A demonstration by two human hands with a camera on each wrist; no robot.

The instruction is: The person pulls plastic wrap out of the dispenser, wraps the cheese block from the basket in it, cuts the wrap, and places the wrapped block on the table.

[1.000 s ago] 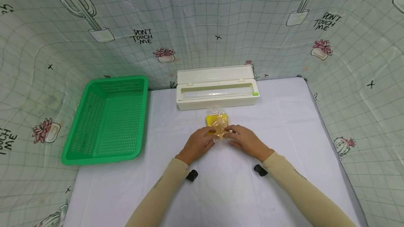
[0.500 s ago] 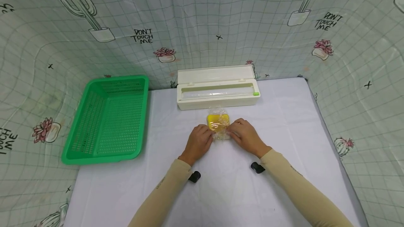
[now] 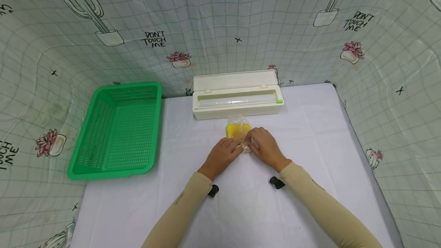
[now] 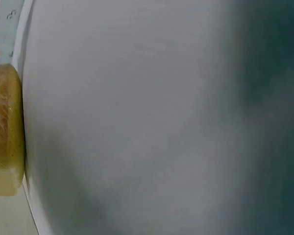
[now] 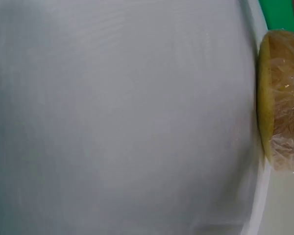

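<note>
In the head view, a yellow block with rounded corners (image 3: 234, 130) lies on the white table, loosely covered in crinkled cling film (image 3: 237, 120). What the block is cannot be told. My left hand (image 3: 222, 156) reaches over its near side, fingertips resting on the film. At the block's right side, my right hand (image 3: 265, 146) pinches the film between thumb and fingers. The left wrist view catches the wrapped block (image 4: 7, 127) at its left edge, brownish on top. At the right edge of the right wrist view, crumpled film (image 5: 286, 112) covers it.
Behind the block stands a cream cling film dispenser (image 3: 237, 113), lid raised and roll inside. A green plastic basket (image 3: 156, 133) sits on the left. White cloth covers the table (image 3: 310, 125); a printed curtain (image 3: 220, 22) hangs around it.
My left hand has moved right, from beside the block to over its near edge. The right hand has shifted slightly toward the block's far side. Basket and dispenser stay put.
</note>
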